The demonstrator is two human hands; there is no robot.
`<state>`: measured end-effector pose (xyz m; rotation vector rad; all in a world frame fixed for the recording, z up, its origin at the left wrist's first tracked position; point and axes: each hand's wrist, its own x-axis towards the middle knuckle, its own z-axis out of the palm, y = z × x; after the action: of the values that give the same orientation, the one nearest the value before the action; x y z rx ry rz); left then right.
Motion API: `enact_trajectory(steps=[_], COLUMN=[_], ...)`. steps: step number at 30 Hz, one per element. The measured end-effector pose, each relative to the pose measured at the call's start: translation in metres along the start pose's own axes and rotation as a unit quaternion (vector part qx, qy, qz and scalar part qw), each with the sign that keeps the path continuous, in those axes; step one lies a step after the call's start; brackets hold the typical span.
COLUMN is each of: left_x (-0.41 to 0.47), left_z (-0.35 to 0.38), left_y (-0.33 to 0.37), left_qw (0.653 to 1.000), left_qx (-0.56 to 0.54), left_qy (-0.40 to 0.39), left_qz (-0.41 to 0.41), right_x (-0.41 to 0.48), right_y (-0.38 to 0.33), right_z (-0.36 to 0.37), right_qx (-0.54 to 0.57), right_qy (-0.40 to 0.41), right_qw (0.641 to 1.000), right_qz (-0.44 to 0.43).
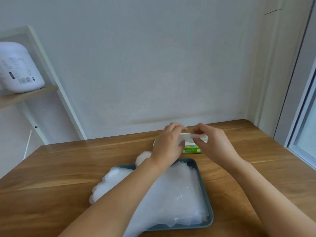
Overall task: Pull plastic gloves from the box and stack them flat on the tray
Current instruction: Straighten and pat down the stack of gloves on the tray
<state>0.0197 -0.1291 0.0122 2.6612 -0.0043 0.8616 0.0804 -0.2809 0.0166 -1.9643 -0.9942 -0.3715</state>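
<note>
Directly above the green cardboard glove box (189, 150), at the far side of the wooden table (68, 168), the person's left hand (169, 142) and right hand (212, 142) held a folded strip of thin white plastic glove (188, 136) between them. The fingers (179, 128) of each hand were curled and pinched on one end, so the strip's long axis ran side to side. The blue-grey rectangular tray (188, 226), with its flat stack of translucent gloves (171, 194), lay nearer the person, under the left forearm. The glove would probably need drawing back toward the body.
</note>
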Motion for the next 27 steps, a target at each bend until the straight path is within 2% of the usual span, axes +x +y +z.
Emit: enact_trajectory(steps=[3,6,9,11,14,16,20,23,27], left_x=[0.0,-0.005,-0.014,-0.019,-0.03,-0.037,-0.046,-0.055,-0.075], left_z=[-0.021,-0.048,-0.082,-0.101,-0.129,-0.145,-0.167,-0.186,-0.218], left_y=[0.01,0.017,0.026,0.031,0.034,0.032,0.027,0.012,-0.017], left_qw=[0.995,0.992,0.981,0.963,0.907,0.887,0.881,0.898,0.874], left_qx=[-0.029,-0.048,-0.136,-0.218,-0.365,-0.405,-0.399,-0.304,-0.264], left_qy=[0.1,0.115,0.105,0.073,0.034,0.019,-0.059,-0.16,-0.306], left_qz=[-0.004,-0.018,-0.088,-0.14,-0.206,-0.223,-0.248,-0.273,-0.271], right_x=[0.0,0.002,0.001,-0.002,-0.004,-0.003,-0.003,-0.007,-0.017], right_y=[-0.011,-0.027,-0.056,-0.071,-0.087,-0.096,-0.114,-0.127,-0.143], right_z=[-0.009,-0.021,-0.036,-0.047,-0.053,-0.053,-0.045,-0.033,-0.025], right_qx=[0.062,0.195,0.261,0.283,0.281,0.29,0.253,0.21,0.143], right_qy=[0.041,0.063,0.068,0.063,0.021,-0.004,-0.058,-0.077,-0.142], right_qw=[0.997,0.978,0.963,0.957,0.959,0.956,0.963,0.973,0.979], right_qz=[0.01,0.039,0.026,0.026,0.04,0.048,0.064,0.059,0.036])
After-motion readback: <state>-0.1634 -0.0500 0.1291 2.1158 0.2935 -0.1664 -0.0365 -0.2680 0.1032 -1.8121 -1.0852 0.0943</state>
